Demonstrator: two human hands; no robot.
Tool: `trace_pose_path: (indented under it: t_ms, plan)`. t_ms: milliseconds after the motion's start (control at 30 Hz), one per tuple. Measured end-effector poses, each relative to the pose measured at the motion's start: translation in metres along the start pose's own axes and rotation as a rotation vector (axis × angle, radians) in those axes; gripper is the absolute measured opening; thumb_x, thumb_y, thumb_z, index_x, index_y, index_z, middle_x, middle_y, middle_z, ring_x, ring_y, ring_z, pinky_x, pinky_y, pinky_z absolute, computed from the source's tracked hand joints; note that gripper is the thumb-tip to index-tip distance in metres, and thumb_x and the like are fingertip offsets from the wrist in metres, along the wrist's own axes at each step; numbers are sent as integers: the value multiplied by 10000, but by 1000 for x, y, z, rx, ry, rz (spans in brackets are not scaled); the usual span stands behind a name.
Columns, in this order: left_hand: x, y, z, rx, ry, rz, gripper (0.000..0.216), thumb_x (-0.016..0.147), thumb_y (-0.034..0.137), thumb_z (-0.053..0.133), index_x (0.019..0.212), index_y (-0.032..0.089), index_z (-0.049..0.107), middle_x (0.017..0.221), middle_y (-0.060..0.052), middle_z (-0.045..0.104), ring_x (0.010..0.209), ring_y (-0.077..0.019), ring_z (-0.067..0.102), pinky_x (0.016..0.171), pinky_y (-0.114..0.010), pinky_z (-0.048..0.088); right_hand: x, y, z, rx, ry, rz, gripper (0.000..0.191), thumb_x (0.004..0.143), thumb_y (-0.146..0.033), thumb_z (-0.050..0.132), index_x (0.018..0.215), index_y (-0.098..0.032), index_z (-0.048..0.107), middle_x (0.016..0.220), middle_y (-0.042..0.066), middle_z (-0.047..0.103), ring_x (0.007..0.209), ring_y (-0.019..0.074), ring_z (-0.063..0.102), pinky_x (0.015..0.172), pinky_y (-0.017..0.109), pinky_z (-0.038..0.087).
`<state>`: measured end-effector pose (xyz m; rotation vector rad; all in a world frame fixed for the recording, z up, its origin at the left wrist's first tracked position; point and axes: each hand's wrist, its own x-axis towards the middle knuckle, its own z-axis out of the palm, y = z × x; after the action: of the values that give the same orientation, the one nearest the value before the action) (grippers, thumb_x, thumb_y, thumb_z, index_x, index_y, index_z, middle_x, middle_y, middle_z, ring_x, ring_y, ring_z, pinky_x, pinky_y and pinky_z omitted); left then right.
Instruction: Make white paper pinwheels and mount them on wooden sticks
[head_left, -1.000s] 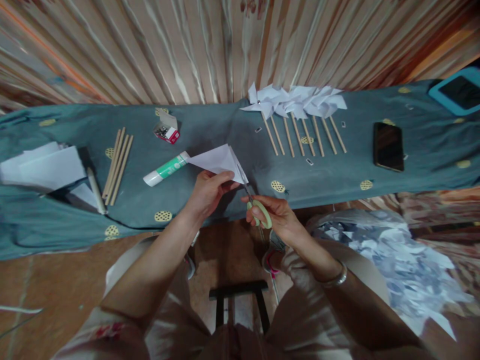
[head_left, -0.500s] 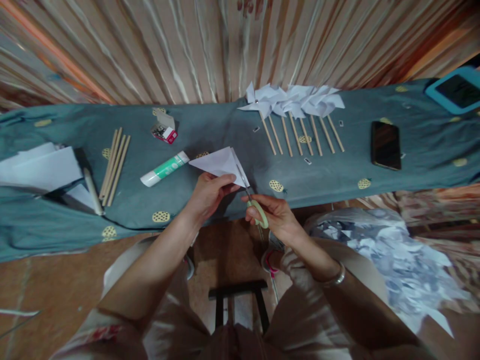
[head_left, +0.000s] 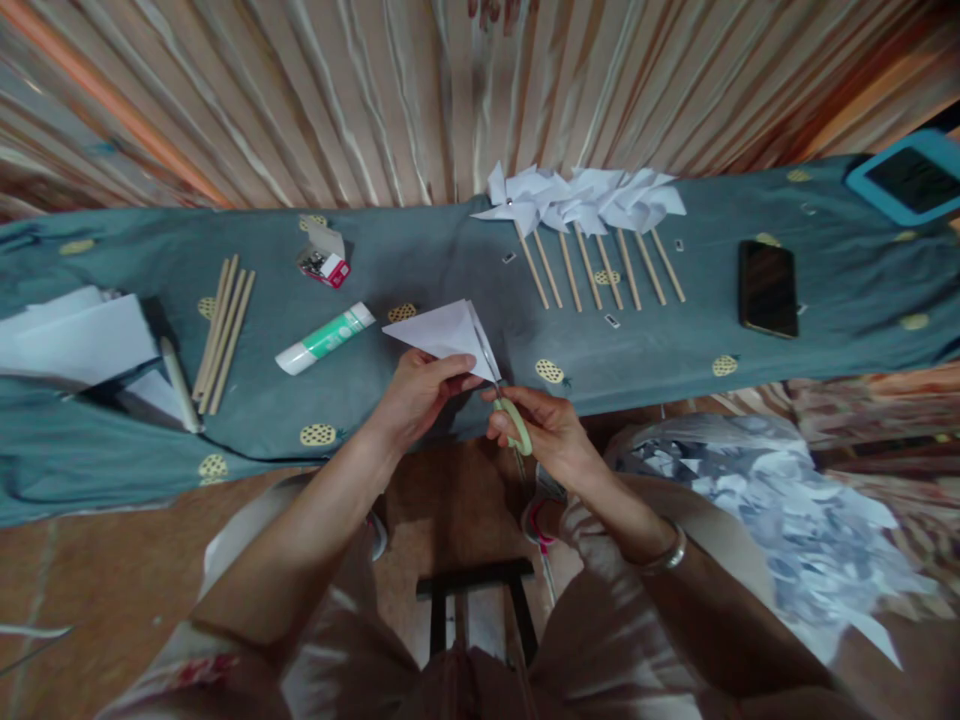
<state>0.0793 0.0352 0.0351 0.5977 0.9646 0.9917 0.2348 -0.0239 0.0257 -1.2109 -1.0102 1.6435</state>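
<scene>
My left hand [head_left: 417, 393] pinches the near corner of a folded white paper triangle [head_left: 442, 331] held over the front edge of a teal cloth-covered table [head_left: 420, 255]. My right hand [head_left: 536, 428] grips green-handled scissors [head_left: 513, 422], with the blades running up along the right edge of the paper. A green and white glue stick [head_left: 324, 337] lies on the cloth just left of the paper.
Several finished white paper pinwheels on wooden sticks [head_left: 592, 225] lie at the back. Loose wooden sticks [head_left: 223, 330], white paper sheets [head_left: 75, 340] and a small box of clips [head_left: 324, 262] lie left. A black phone [head_left: 767, 288] and a blue tablet [head_left: 907, 178] lie right. A bag of paper scraps [head_left: 780, 510] sits beside my right knee.
The scissor blades have slid further up along the paper's right edge. Both hands and the paper have shifted slightly; the view has drifted a little.
</scene>
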Motion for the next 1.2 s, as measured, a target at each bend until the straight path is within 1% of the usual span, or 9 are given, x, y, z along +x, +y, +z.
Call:
trace_pose_path:
  t_ms: [133, 367, 600, 700, 833, 1000, 1200]
  plan:
    - [-1, -2, 1, 1, -42, -31, 235, 550, 192, 862, 706, 135, 696, 677, -1, 695, 606, -118, 637, 656, -264, 539, 1, -1, -1, 10, 16, 12, 487, 602, -590, 831, 855, -202, 679, 661, -22, 665, 556, 91, 582, 550, 229, 510]
    - [-2, -2, 3, -18, -22, -49, 231, 537, 170, 862, 692, 123, 698, 670, 8, 690, 596, -98, 626, 614, -216, 527, 0, 2, -2, 26, 39, 41, 487, 586, -533, 862, 842, -192, 627, 632, -32, 649, 551, 99, 599, 550, 235, 518]
    - [-6, -3, 8, -8, -50, -76, 216, 561, 171, 860, 607, 139, 651, 523, 35, 601, 538, -94, 580, 619, -229, 524, 2, 4, -1, 67, 72, 35, 545, 554, -530, 880, 891, -204, 602, 612, -46, 657, 526, 95, 594, 548, 235, 528]
    - [-6, -3, 9, 7, -52, -68, 195, 564, 180, 854, 627, 145, 672, 559, 23, 635, 549, -101, 590, 616, -233, 521, 3, 5, -2, 54, 86, 29, 546, 561, -545, 869, 890, -203, 599, 601, -49, 651, 513, 97, 591, 525, 236, 513]
    - [-3, -6, 9, 20, -44, -83, 172, 562, 174, 842, 653, 151, 697, 622, -3, 692, 574, -116, 617, 619, -239, 529, 3, 3, -3, 45, 99, 21, 597, 576, -562, 853, 966, -207, 575, 587, -61, 636, 512, 107, 596, 510, 241, 491]
    - [1, -11, 10, 15, -69, -116, 196, 561, 183, 849, 658, 121, 691, 585, -13, 681, 566, -118, 622, 603, -230, 523, 3, -3, -6, 48, 80, 13, 620, 599, -542, 848, 1027, -211, 548, 603, -69, 634, 537, 101, 587, 530, 234, 488]
    - [5, -13, 13, -6, -87, -115, 215, 569, 181, 855, 704, 122, 699, 640, -16, 707, 560, -110, 625, 603, -231, 523, 6, 3, -10, 33, 77, -21, 579, 657, -586, 797, 1045, -218, 574, 606, -64, 620, 548, 115, 597, 534, 246, 481]
